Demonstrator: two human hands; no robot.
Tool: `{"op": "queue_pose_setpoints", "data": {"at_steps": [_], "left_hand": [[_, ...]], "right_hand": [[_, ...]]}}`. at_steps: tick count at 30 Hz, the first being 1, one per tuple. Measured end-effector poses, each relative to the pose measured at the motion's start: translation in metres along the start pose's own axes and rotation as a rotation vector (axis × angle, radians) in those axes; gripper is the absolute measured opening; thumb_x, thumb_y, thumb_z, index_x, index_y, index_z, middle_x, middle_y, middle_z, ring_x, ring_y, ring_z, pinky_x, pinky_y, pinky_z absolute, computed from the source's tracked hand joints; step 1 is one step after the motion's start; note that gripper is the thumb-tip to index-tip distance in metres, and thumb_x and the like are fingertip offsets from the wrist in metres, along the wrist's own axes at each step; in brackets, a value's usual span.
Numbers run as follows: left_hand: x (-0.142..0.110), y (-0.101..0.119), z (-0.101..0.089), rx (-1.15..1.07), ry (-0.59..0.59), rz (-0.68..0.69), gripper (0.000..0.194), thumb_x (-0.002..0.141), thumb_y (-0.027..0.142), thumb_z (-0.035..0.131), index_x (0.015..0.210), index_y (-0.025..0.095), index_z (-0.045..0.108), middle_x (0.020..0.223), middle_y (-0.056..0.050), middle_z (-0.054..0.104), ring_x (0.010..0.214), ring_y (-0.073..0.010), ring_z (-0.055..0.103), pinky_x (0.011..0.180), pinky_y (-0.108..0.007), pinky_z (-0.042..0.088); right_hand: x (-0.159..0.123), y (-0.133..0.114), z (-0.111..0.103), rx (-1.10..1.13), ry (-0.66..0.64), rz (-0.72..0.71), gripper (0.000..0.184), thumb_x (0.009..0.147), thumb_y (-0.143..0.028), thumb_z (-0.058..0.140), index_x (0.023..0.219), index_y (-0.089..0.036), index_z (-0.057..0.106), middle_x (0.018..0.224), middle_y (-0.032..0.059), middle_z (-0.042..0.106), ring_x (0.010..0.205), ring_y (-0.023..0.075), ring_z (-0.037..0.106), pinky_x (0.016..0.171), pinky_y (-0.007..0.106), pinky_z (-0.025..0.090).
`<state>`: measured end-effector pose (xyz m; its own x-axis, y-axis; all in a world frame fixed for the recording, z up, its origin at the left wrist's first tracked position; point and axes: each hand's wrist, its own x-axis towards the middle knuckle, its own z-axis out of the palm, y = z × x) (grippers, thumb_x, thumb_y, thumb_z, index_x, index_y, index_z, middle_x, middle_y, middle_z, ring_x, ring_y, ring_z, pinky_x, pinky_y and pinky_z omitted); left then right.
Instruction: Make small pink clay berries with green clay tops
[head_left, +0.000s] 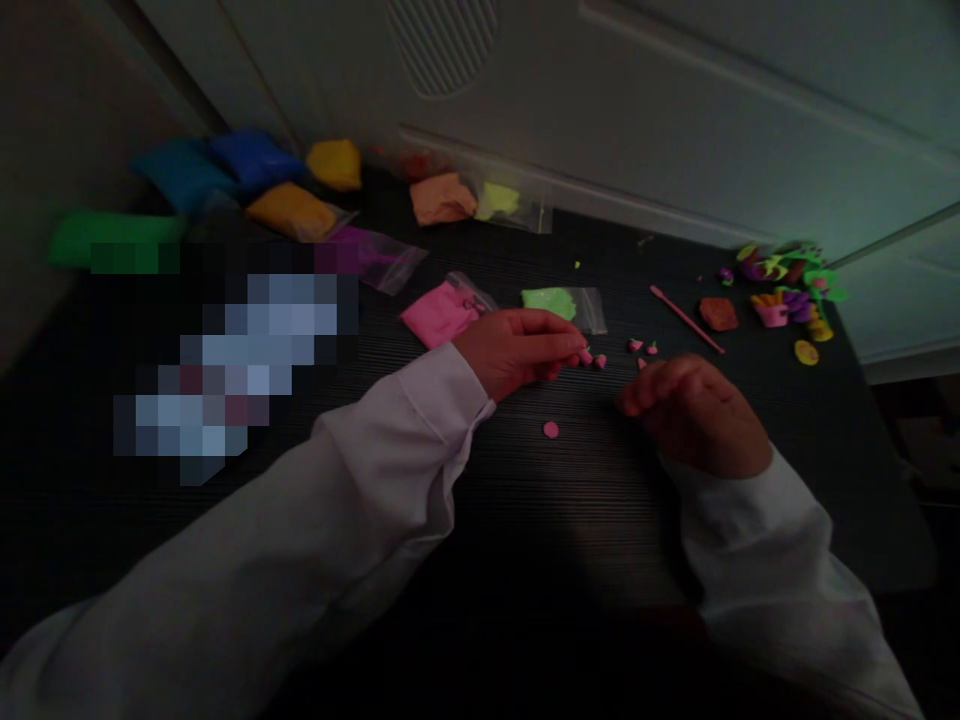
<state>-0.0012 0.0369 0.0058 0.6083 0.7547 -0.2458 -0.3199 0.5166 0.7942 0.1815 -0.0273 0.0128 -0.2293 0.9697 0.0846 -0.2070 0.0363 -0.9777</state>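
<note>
My left hand [517, 350] rests on the dark table [450, 520] with its fingers pinched on a tiny pink clay piece [586, 356] at the fingertips. Just right of it lie more small pink clay bits [636, 346], some with green tips. My right hand [694, 410] lies curled on the table beside them, fingers bent; whether it holds anything is hidden. A flat pink clay disc [551, 430] lies between my hands, nearer to me. A bag of pink clay [439, 312] and a bag of light green clay [559, 303] sit just beyond my left hand.
A thin pink modelling stick [686, 318] lies at the right, by a brown clay lump [718, 313] and a cluster of colourful clay figures [787, 290]. Bags of blue, yellow, orange, green and purple clay lie along the back left. A white wall panel borders the table's far edge.
</note>
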Motion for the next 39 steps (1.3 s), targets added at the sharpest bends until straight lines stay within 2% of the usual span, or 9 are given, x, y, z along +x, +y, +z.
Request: {"op": "queue_pose_setpoints", "data": {"at_steps": [5, 13, 19, 25, 30, 34, 39], "left_hand": [[0.0005, 0.0, -0.0002, -0.004, -0.005, 0.01, 0.002, 0.065, 0.009, 0.058, 0.067, 0.01, 0.058, 0.057, 0.002, 0.059, 0.05, -0.0021, 0.049, 0.051, -0.016, 0.036], [0.0007, 0.0004, 0.0001, -0.002, -0.006, 0.006, 0.002, 0.066, 0.009, 0.057, 0.066, 0.01, 0.058, 0.057, 0.002, 0.059, 0.049, -0.0017, 0.048, 0.051, -0.016, 0.036], [-0.0003, 0.0011, 0.0011, -0.001, 0.001, 0.004, 0.002, 0.065, 0.009, 0.057, 0.067, 0.009, 0.058, 0.057, 0.002, 0.059, 0.048, -0.0016, 0.048, 0.05, -0.016, 0.036], [0.0005, 0.0001, 0.0, 0.005, -0.012, 0.013, 0.001, 0.065, 0.01, 0.057, 0.066, 0.01, 0.058, 0.057, 0.002, 0.059, 0.05, -0.002, 0.049, 0.051, -0.016, 0.036], [-0.0004, 0.0011, 0.0007, 0.011, -0.004, 0.01, 0.002, 0.065, 0.009, 0.057, 0.066, 0.01, 0.058, 0.057, 0.002, 0.059, 0.049, -0.0017, 0.047, 0.051, -0.017, 0.036], [-0.0007, 0.0018, 0.0011, 0.017, 0.001, -0.006, 0.002, 0.065, 0.01, 0.057, 0.067, 0.01, 0.058, 0.058, 0.002, 0.058, 0.051, -0.002, 0.047, 0.052, -0.017, 0.036], [-0.0001, 0.0013, 0.0012, 0.023, 0.013, -0.014, 0.002, 0.065, 0.01, 0.057, 0.066, 0.01, 0.058, 0.059, 0.001, 0.058, 0.051, -0.0024, 0.046, 0.052, -0.018, 0.035]], "right_hand": [[0.0018, 0.0029, -0.0004, 0.013, -0.002, -0.021, 0.024, 0.081, -0.028, 0.042, 0.063, -0.02, 0.056, 0.06, 0.0007, 0.048, 0.06, 0.0134, 0.048, 0.059, 0.032, 0.037], [-0.0029, -0.0024, 0.0008, -0.059, 0.065, 0.06, 0.004, 0.072, -0.026, 0.057, 0.072, -0.022, 0.059, 0.063, -0.0012, 0.053, 0.063, 0.0118, 0.05, 0.063, 0.03, 0.039], [-0.0045, -0.0027, 0.0028, -0.118, 0.118, 0.113, 0.011, 0.073, -0.027, 0.056, 0.082, -0.025, 0.063, 0.062, -0.0017, 0.055, 0.062, 0.0105, 0.05, 0.061, 0.027, 0.04], [-0.0021, -0.0035, 0.0031, -0.114, 0.105, 0.09, 0.017, 0.076, -0.034, 0.051, 0.07, -0.022, 0.06, 0.06, -0.0006, 0.051, 0.061, 0.0125, 0.05, 0.06, 0.031, 0.041], [-0.0024, -0.0034, 0.001, -0.164, 0.094, 0.081, 0.008, 0.068, -0.029, 0.06, 0.069, -0.022, 0.056, 0.061, -0.0016, 0.054, 0.061, 0.0123, 0.051, 0.061, 0.031, 0.041], [-0.003, -0.0033, 0.0012, -0.158, 0.091, 0.088, 0.012, 0.064, -0.023, 0.065, 0.071, -0.024, 0.055, 0.062, -0.0031, 0.055, 0.06, 0.0116, 0.05, 0.061, 0.03, 0.041], [-0.0016, -0.0027, 0.0035, -0.119, 0.092, 0.052, 0.008, 0.072, -0.03, 0.056, 0.07, -0.023, 0.054, 0.06, -0.002, 0.05, 0.06, 0.0128, 0.049, 0.061, 0.032, 0.04]]}}
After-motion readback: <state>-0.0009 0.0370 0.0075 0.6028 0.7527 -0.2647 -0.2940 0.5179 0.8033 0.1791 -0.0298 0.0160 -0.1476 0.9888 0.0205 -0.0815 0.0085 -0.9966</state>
